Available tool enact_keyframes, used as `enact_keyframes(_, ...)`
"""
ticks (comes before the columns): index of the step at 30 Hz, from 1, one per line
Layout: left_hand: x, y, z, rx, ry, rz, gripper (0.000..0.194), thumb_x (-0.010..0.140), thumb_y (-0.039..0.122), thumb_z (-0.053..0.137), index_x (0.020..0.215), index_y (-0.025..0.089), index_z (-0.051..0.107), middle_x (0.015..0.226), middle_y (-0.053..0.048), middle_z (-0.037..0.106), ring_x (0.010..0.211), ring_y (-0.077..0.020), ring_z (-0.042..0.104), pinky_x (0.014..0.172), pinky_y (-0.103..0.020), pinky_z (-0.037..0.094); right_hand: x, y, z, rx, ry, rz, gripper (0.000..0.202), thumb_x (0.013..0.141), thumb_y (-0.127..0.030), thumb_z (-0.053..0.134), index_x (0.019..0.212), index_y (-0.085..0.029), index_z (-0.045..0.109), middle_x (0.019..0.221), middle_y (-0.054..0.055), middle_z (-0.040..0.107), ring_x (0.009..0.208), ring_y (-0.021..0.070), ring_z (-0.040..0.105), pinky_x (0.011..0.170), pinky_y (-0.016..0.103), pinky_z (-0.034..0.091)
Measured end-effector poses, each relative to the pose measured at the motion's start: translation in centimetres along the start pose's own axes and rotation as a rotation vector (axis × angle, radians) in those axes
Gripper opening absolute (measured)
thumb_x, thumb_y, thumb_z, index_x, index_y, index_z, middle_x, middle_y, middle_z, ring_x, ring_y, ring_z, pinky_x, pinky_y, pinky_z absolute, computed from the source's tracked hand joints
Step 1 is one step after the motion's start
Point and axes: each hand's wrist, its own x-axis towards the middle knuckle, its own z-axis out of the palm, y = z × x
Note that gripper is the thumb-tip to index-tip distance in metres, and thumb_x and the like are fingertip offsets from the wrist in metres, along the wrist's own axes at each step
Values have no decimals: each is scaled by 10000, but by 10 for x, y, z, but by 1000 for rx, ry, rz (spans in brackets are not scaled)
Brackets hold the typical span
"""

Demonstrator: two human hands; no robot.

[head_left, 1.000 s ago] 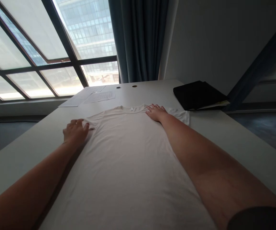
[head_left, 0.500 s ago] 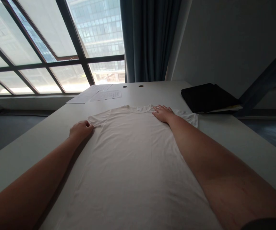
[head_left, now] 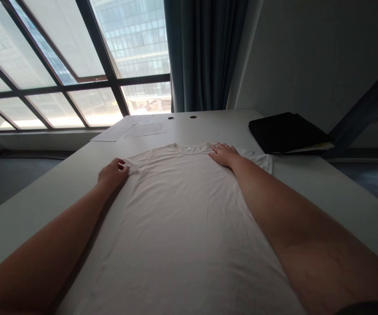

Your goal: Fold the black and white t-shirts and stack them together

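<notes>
A white T-shirt lies spread out on the white table, its collar at the far end and its body running towards me. My left hand is at the end of the left sleeve, thumb and fingers closed on the sleeve's edge. Flat on the shirt beside the collar rests my right hand, fingers stretched out. My right forearm crosses the shirt's right side, and the right sleeve shows beyond it. Soft wrinkles run across the chest.
Sheets of paper lie at the table's far left. A black folder-like item with light edges sits at the far right. Two round holes are near the back edge. Behind stand a window and a dark blue curtain.
My left hand has shifted slightly up and to the right with the sleeve edge, and its fingers have altered their hold a little. My right hand has stayed in place.
</notes>
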Motion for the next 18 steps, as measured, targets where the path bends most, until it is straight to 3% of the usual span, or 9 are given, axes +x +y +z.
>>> enact_keyframes(6, 3, -4, 0, 17, 28, -23, 365, 911, 378, 511, 1235, 279, 647, 1135, -58, 776, 1045, -300, 714, 881, -390, 521, -1, 0, -1, 4, 3, 2, 734, 1022, -643, 293, 1677, -313, 317, 1767, 62, 209, 1602, 338, 224, 1285, 557, 151)
enact_keyframes(10, 2, -6, -1, 113, -33, -35, 343, 898, 376, 514, 1158, 281, 716, 1203, -96, 756, 1120, -368, 683, 921, -470, 520, -2, -1, -1, 7, 0, 2, 736, 1023, -643, 286, 1681, -314, 304, 1769, 60, 202, 1604, 337, 218, 1286, 557, 148)
enact_keyframes(12, -1, -4, -1, 186, 30, -11, 360, 917, 399, 507, 1158, 266, 739, 1297, -134, 713, 1196, -407, 639, 969, -527, 504, -2, -1, -1, 11, 0, -2, 737, 1022, -642, 291, 1681, -312, 306, 1768, 59, 205, 1603, 341, 218, 1286, 559, 152)
enact_keyframes(15, -8, 2, 1, 240, 186, 132, 430, 987, 413, 427, 1238, 239, 730, 1452, -144, 619, 1307, -396, 572, 1087, -552, 440, -1, 0, -1, 13, 3, -6, 736, 1018, -639, 300, 1677, -313, 316, 1766, 60, 213, 1601, 349, 221, 1282, 569, 155)
enact_keyframes(17, -11, 6, 4, 215, 175, 300, 507, 1031, 419, 355, 1402, 232, 645, 1553, -114, 550, 1381, -347, 532, 1165, -512, 389, -1, 0, -1, 11, 1, -5, 736, 1018, -641, 298, 1678, -316, 313, 1766, 60, 209, 1602, 347, 218, 1281, 571, 151)
enact_keyframes(18, -11, 8, 7, 204, 117, 372, 547, 1047, 428, 323, 1492, 229, 572, 1605, -101, 505, 1433, -324, 494, 1199, -487, 360, 0, 0, -1, 9, -2, -4, 739, 1018, -643, 296, 1679, -315, 309, 1768, 61, 206, 1603, 345, 216, 1281, 568, 148)
